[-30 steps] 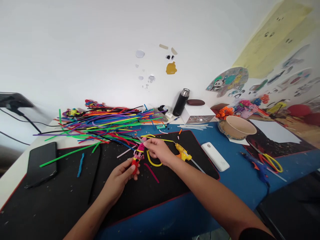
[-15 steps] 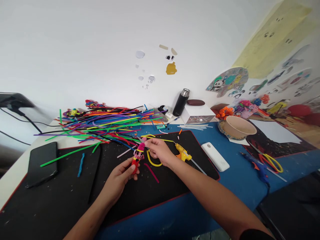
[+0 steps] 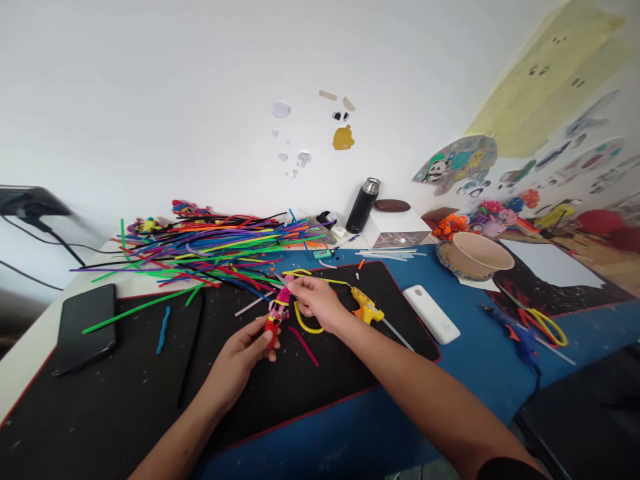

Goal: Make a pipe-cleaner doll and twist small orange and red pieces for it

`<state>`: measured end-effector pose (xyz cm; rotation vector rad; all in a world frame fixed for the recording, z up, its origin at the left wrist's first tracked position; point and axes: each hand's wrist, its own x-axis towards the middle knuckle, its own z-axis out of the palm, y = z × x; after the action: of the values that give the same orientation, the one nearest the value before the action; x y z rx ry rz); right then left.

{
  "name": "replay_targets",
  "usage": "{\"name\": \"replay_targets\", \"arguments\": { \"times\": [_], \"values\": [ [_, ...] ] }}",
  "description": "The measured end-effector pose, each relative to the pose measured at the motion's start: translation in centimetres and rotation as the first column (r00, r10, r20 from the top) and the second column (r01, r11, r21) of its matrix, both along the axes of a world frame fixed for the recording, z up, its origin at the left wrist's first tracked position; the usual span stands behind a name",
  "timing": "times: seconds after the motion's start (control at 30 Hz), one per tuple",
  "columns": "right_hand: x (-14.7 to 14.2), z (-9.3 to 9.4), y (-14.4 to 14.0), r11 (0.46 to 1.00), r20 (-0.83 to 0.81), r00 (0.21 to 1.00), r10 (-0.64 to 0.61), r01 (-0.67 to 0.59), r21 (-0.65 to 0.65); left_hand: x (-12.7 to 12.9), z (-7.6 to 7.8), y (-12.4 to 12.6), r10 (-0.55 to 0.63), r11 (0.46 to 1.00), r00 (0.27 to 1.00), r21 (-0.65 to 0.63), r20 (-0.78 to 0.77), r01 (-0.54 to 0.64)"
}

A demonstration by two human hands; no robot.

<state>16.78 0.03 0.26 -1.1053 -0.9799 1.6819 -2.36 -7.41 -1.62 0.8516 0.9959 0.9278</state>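
A small pipe-cleaner doll (image 3: 278, 309) with a pink top, a dark-marked face and a red lower body is held up over the black mat. Around its red lower part, the fingers of my left hand (image 3: 247, 350) are closed. My right hand (image 3: 315, 299) pinches the pink tip at the doll's top between thumb and fingers. Just past those fingertips a thin pointed thing shows, too small to name. A curved yellow pipe cleaner (image 3: 307, 325) lies beneath my right hand, and a dark pink one (image 3: 304, 346) rests beside the doll.
Right of my hand lies a yellow glue gun (image 3: 367, 305), then a white power bank (image 3: 431, 313). A heap of coloured pipe cleaners (image 3: 220, 247) spreads along the back. A black phone (image 3: 87, 327) lies left; a blue glue gun (image 3: 520, 340) and scissors (image 3: 547, 327) lie right.
Almost nothing differs. Both hands keep the same hold on the doll, which has tilted or shifted very slightly; the whole view has moved by a few pixels.
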Motion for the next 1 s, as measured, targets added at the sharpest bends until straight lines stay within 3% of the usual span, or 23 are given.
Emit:
{"name": "replay_targets", "arguments": {
  "times": [1.0],
  "values": [
    [-0.31, -0.54, 0.07, 1.000, 0.033, 0.999, 0.009, -0.009, -0.013, -0.06, -0.19, -0.12, 0.022, 1.000, 1.000, -0.005, 0.001, -0.022]
  ]
}}
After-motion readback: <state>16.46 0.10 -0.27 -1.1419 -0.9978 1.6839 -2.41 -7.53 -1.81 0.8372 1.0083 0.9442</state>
